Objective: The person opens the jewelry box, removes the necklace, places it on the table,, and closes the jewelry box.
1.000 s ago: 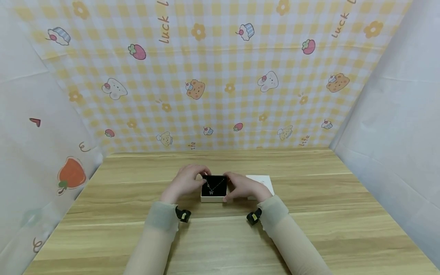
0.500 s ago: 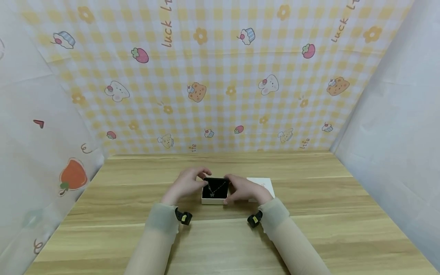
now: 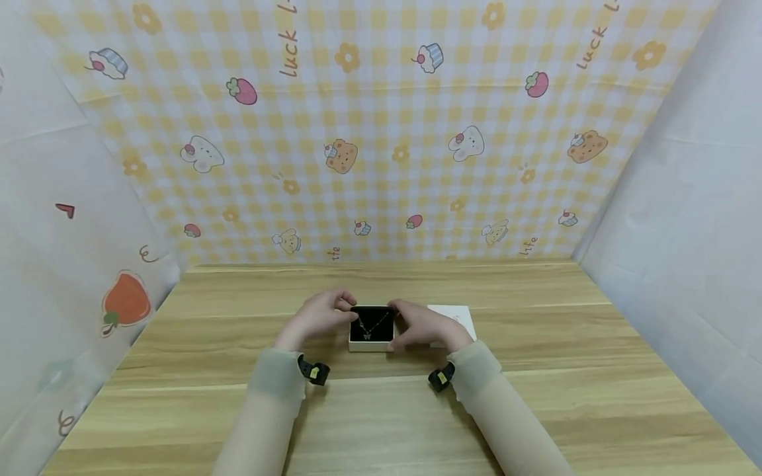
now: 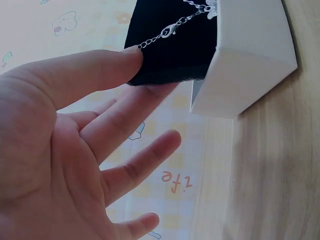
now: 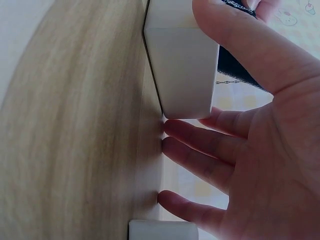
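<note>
A white jewellery box [image 3: 363, 347] sits on the table, with a black pad [image 3: 381, 332] in it. On the pad lies a silver necklace with a butterfly pendant [image 3: 367, 336]. My left hand [image 3: 315, 315] pinches the pad's left edge, thumb on top beside the chain's clasp [image 4: 169, 31], a finger underneath. In the left wrist view, that end of the pad [image 4: 175, 62] stands tilted out of the box [image 4: 255, 65]. My right hand [image 3: 419, 324] holds the box's right end, thumb at the front, fingers behind; its other fingers are spread.
The white box lid [image 3: 449, 311] lies on the table to the right, partly hidden behind the right hand. A wooden table [image 3: 381, 423] spreads all round. Patterned cloth [image 3: 381, 192] hangs behind it, with pale cloth at both sides.
The left fingers have drawn in slightly to the left around the pad's edge. The right hand and the box stay in nearly the same place.
</note>
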